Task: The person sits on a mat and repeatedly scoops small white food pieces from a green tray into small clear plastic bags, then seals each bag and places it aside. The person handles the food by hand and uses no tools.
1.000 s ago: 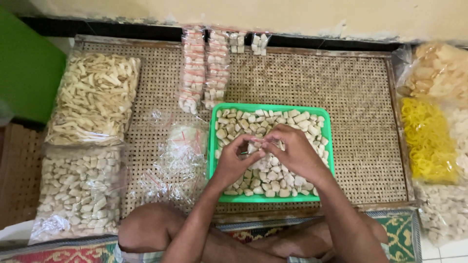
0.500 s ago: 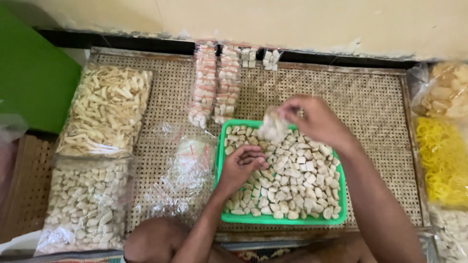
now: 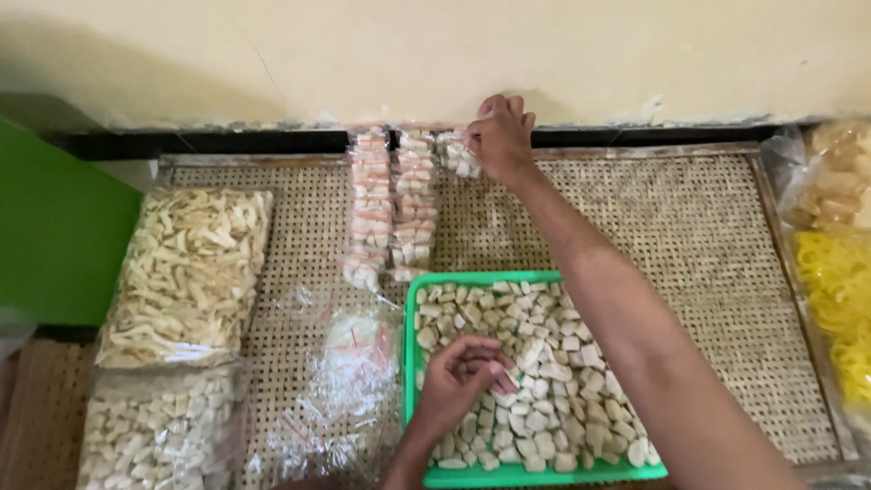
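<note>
A green tray (image 3: 413, 313) full of pale cracker pieces (image 3: 544, 363) sits on a woven mat near me. My left hand (image 3: 458, 386) rests on the pieces at the tray's left side, fingers curled over them. My right hand (image 3: 501, 136) reaches far forward to the wall and lies on a small filled packet (image 3: 456, 154) beside two rows of small packed bags (image 3: 392, 204). Whether the fingers still grip the packet cannot be told.
The woven mat (image 3: 708, 254) covers the floor. A big bag of pale sticks (image 3: 190, 272) and a bag of white pieces (image 3: 154, 436) lie left. Empty clear bags (image 3: 340, 381) lie beside the tray. Yellow and beige snack bags (image 3: 830, 272) are at right. A green panel (image 3: 54, 227) stands left.
My right hand lifted a small filled packet from over the tray and carried it forward to the rows by the wall. My left hand dropped back onto the pieces.
</note>
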